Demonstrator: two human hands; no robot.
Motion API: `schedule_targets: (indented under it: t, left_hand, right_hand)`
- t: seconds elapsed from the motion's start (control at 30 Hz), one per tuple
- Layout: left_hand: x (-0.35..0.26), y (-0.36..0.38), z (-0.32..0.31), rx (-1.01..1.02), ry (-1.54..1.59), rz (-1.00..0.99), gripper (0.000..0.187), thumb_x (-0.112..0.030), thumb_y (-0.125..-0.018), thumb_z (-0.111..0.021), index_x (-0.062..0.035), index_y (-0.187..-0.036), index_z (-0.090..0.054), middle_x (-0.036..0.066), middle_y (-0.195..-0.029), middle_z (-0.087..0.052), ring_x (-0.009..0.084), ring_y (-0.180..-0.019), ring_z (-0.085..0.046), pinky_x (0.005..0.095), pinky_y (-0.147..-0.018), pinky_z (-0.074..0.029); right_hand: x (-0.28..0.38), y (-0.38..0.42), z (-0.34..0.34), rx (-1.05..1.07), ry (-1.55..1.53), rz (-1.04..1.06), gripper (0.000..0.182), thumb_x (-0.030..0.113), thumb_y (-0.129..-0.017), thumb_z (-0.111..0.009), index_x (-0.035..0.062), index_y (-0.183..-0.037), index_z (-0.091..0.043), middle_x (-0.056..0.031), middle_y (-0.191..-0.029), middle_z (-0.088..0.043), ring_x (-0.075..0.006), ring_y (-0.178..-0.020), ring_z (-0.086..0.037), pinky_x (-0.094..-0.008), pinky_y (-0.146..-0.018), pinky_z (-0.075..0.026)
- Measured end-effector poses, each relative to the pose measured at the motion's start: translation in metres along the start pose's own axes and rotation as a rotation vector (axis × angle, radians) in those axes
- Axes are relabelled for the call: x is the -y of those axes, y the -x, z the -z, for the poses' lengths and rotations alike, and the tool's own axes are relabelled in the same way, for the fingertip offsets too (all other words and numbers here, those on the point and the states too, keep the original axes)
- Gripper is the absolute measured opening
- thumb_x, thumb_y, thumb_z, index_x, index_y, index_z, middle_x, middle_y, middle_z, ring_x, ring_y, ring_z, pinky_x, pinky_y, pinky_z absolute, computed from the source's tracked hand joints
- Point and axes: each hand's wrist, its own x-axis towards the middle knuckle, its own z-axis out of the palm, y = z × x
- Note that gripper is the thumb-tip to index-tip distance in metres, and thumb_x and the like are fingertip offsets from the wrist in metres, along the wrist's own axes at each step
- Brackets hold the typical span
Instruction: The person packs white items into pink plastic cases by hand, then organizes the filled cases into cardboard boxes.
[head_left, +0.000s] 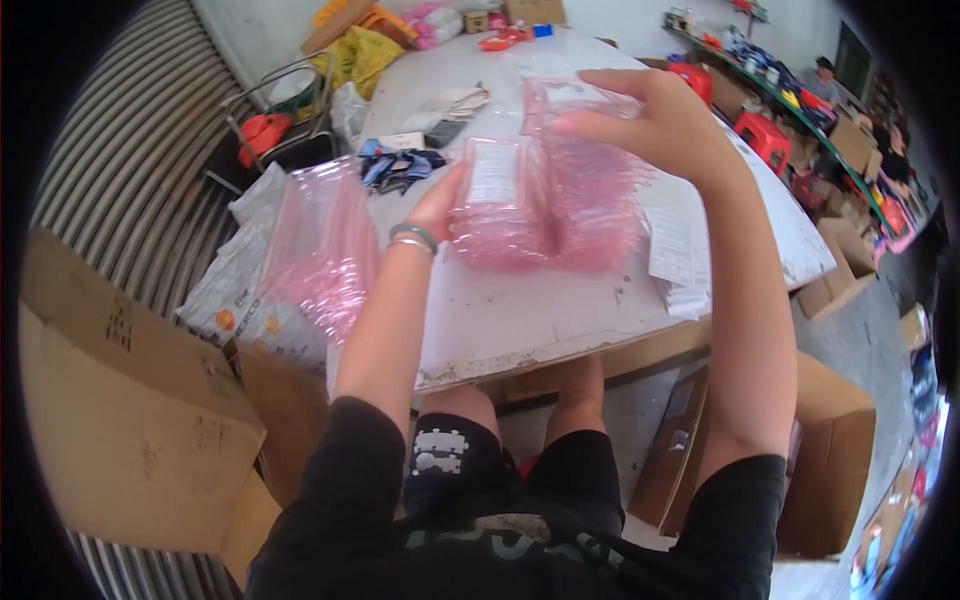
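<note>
Two neighbouring stacks of clear pink plastic bags lie on the white table. My left hand (438,205) grips the outer edge of the left stack (495,215), whose top bag carries a white printed label (493,172); most of its fingers are hidden by the plastic. Over the far end of the right stack (595,205), my right hand (650,115) curves its thumb and fingers around a labelled pink bag (545,105). A bracelet (415,236) circles my left wrist. Right of the stacks sits a pile of white printed labels (675,262).
More pink bags (320,245) lie on a white sack at the table's left (440,372). Dark patterned cloth (398,168) rests behind. Cardboard boxes (140,390) (830,450) flank me. Red stools (762,140) and a person (822,82) are at far right.
</note>
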Motion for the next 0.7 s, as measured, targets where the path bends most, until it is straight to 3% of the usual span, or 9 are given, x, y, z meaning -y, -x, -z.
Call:
schedule_targets:
  t: [0.23, 0.27, 0.3, 0.33, 0.37, 0.47, 0.53, 0.67, 0.7]
  left_hand:
    - [0.037, -0.005, 0.042, -0.387, 0.232, 0.073, 0.119, -0.088, -0.079, -0.043, -0.0047, -0.159, -0.012, 0.022, -0.156, -0.030, 0.0397, -0.136, -0.043, 0.0614, -0.112, -0.024]
    - [0.049, -0.001, 0.047, -0.442, 0.208, 0.039, 0.122, -0.091, -0.076, -0.043, -0.0080, -0.160, -0.009, 0.020, -0.158, -0.026, 0.0410, -0.138, -0.041, 0.0635, -0.112, -0.021]
    - [0.054, 0.017, 0.040, -0.579, 0.217, -0.016, 0.102, -0.072, -0.091, -0.049, 0.0019, -0.156, -0.020, 0.025, -0.151, -0.040, 0.0335, -0.132, -0.050, 0.0544, -0.110, -0.033]
    - [0.065, 0.035, 0.033, -0.616, 0.154, -0.077, 0.097, -0.068, -0.092, -0.050, 0.0013, -0.154, -0.023, 0.024, -0.148, -0.043, 0.0324, -0.131, -0.051, 0.0529, -0.109, -0.034]
    - [0.078, 0.061, 0.024, -0.586, 0.055, -0.139, 0.091, -0.064, -0.093, -0.051, 0.0007, -0.152, -0.027, 0.023, -0.146, -0.045, 0.0313, -0.129, -0.053, 0.0513, -0.108, -0.036]
    - [0.112, 0.144, 0.001, -0.339, -0.263, -0.245, 0.075, -0.054, -0.096, -0.054, -0.0013, -0.147, -0.037, 0.019, -0.138, -0.052, 0.0279, -0.124, -0.056, 0.0467, -0.105, -0.041]
    - [0.116, 0.198, -0.003, -0.180, -0.324, -0.242, 0.064, -0.047, -0.098, -0.056, -0.0026, -0.143, -0.044, 0.017, -0.132, -0.057, 0.0256, -0.121, -0.059, 0.0436, -0.103, -0.044]
    - [0.102, 0.267, 0.009, -0.108, -0.065, -0.234, 0.034, -0.021, -0.100, -0.058, -0.0025, -0.129, -0.058, 0.011, -0.118, -0.067, 0.0174, -0.110, -0.063, 0.0320, -0.094, -0.049]
    - [0.098, 0.283, 0.012, -0.108, 0.022, -0.229, 0.026, -0.012, -0.100, -0.058, -0.0019, -0.123, -0.061, 0.010, -0.113, -0.069, 0.0145, -0.106, -0.065, 0.0278, -0.091, -0.051]
  right_hand:
    - [0.051, 0.002, 0.002, -0.669, -0.016, 0.543, 0.047, 0.037, -0.078, -0.081, 0.0025, -0.109, -0.072, -0.0167, -0.105, -0.072, -0.0321, -0.094, -0.069, -0.0382, -0.082, -0.054]
    - [0.078, 0.013, -0.008, -0.597, -0.186, 0.443, 0.043, 0.027, -0.079, -0.081, 0.0001, -0.111, -0.071, -0.0157, -0.108, -0.072, -0.0293, -0.097, -0.069, -0.0360, -0.088, -0.052]
    - [0.109, 0.024, -0.021, -0.522, -0.348, 0.340, 0.040, 0.016, -0.079, -0.081, -0.0022, -0.113, -0.070, -0.0147, -0.111, -0.072, -0.0265, -0.100, -0.068, -0.0338, -0.093, -0.049]
    - [0.130, 0.027, -0.037, -0.341, -0.437, 0.423, 0.041, 0.019, -0.081, -0.080, -0.0010, -0.114, -0.069, -0.0154, -0.113, -0.071, -0.0286, -0.103, -0.066, -0.0365, -0.096, -0.048]
    - [0.148, 0.028, -0.058, -0.155, -0.522, 0.503, 0.042, 0.022, -0.082, -0.078, 0.0002, -0.116, -0.068, -0.0160, -0.115, -0.070, -0.0308, -0.107, -0.065, -0.0391, -0.098, -0.047]
    - [0.198, 0.018, -0.152, -0.226, -0.282, 0.614, 0.050, 0.035, -0.084, -0.073, 0.0045, -0.124, -0.065, -0.0190, -0.127, -0.063, -0.0332, -0.124, -0.055, -0.0475, -0.105, -0.041]
    - [0.205, 0.008, -0.197, 0.026, -0.170, 0.601, 0.043, 0.032, -0.085, -0.071, 0.0049, -0.118, -0.066, -0.0201, -0.125, -0.064, -0.0346, -0.124, -0.056, -0.0491, -0.104, -0.042]
    - [0.216, -0.009, -0.164, 0.324, -0.095, 0.448, 0.020, 0.019, -0.085, -0.065, 0.0026, -0.095, -0.072, -0.0183, -0.096, -0.072, -0.0382, -0.097, -0.068, -0.0456, -0.085, -0.054]
    - [0.211, -0.008, -0.165, 0.143, -0.201, 0.446, 0.018, 0.016, -0.084, -0.066, 0.0018, -0.092, -0.072, -0.0156, -0.087, -0.072, -0.0332, -0.086, -0.070, -0.0411, -0.078, -0.055]
